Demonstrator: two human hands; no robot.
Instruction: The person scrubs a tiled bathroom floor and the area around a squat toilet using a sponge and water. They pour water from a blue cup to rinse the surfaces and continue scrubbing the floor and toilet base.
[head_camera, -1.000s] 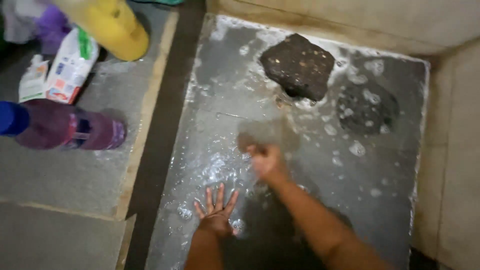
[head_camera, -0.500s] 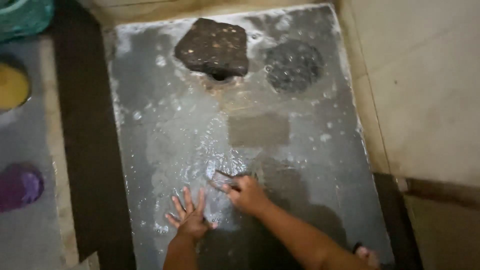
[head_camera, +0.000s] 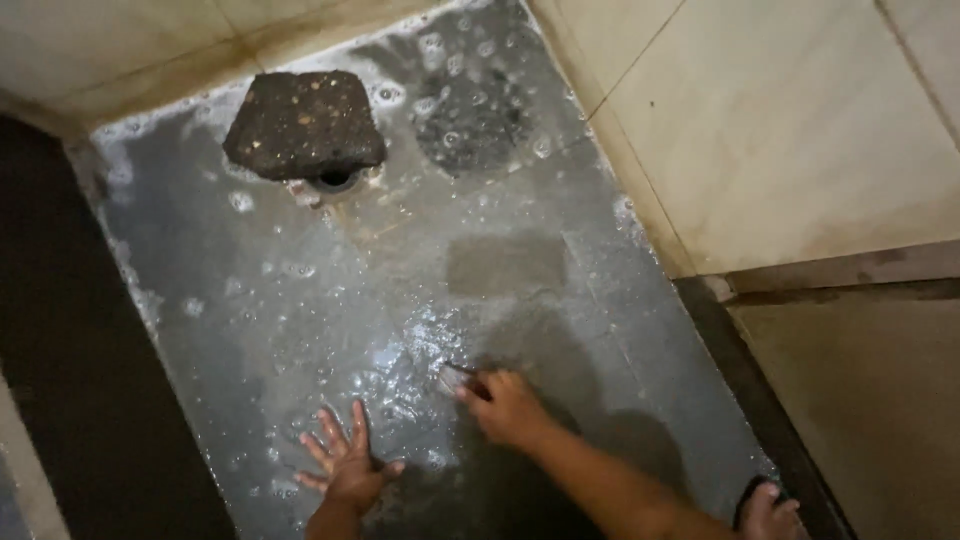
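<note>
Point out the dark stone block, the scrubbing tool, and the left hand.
dark stone block (head_camera: 303, 122), head view, middle of its top face
scrubbing tool (head_camera: 455, 379), head view, end showing beyond the right hand
left hand (head_camera: 347, 466), head view, back of the hand

Small dark scrubber (head_camera: 458, 379) low on wet, soapy grey floor slab (head_camera: 300, 290)

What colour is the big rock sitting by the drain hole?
Dark brown with pale tan flecks: the rock, seen in the head view.

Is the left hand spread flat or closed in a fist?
Spread flat: the left hand lies palm down on the wet grey slab, fingers splayed apart.
</note>
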